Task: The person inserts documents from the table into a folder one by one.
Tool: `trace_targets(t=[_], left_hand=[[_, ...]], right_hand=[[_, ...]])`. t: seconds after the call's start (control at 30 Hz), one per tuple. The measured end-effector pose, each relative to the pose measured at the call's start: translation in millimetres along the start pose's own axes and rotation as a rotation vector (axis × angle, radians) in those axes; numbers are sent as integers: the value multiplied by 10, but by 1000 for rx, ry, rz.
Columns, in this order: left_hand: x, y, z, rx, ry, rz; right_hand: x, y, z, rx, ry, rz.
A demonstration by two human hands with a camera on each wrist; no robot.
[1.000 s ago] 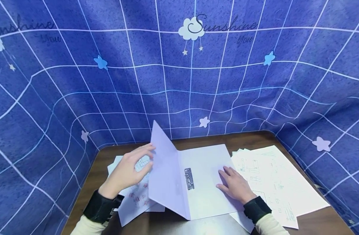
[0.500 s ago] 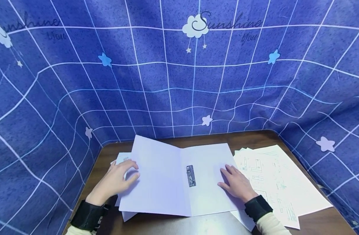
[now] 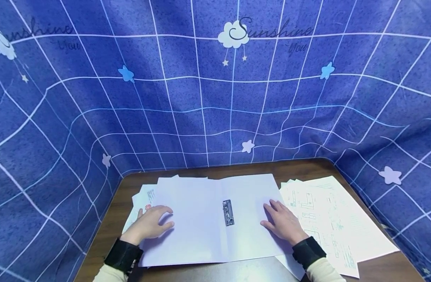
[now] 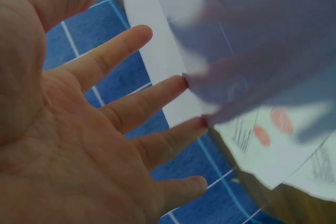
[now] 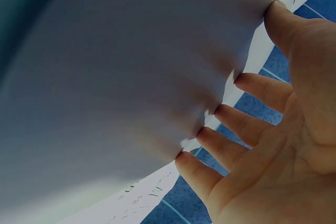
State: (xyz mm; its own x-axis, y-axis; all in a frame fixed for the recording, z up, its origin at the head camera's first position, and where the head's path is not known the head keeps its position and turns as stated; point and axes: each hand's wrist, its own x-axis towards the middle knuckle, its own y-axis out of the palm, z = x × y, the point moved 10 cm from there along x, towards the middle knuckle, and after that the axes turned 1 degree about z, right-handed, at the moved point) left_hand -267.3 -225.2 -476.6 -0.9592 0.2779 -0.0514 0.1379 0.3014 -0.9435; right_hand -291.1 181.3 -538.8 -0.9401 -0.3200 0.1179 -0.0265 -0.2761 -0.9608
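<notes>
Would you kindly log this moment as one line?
folder: open; clip: no paper; left hand: at left edge; right hand: touching right side

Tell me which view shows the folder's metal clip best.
The head view: the clip shows whole and uncovered there, in the open folder. The right wrist view catches only what looks like part of it near the top right corner; the left wrist view shows none.

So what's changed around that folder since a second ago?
The left cover, raised before, has swung down leftward and lies nearly flat, hiding more of the left papers. The left grip went left and down with it. The right grip, clip and right papers stayed put.
</notes>
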Motion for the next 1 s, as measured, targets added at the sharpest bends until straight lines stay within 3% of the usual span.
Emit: trace_targets(t=[0.27, 0.53, 0.77, 1.0], left_hand=[[21, 260, 87, -10, -55, 34], [101, 431, -24, -39, -73, 5], [341, 595, -378, -58, -123, -16], [577, 781, -876, -74, -50, -17]], right_hand=[[15, 17, 7, 0, 9, 16], [3, -42, 28, -4, 1, 6], [1, -52, 13, -22, -10, -2], [-3, -31, 49, -11, -15, 3]])
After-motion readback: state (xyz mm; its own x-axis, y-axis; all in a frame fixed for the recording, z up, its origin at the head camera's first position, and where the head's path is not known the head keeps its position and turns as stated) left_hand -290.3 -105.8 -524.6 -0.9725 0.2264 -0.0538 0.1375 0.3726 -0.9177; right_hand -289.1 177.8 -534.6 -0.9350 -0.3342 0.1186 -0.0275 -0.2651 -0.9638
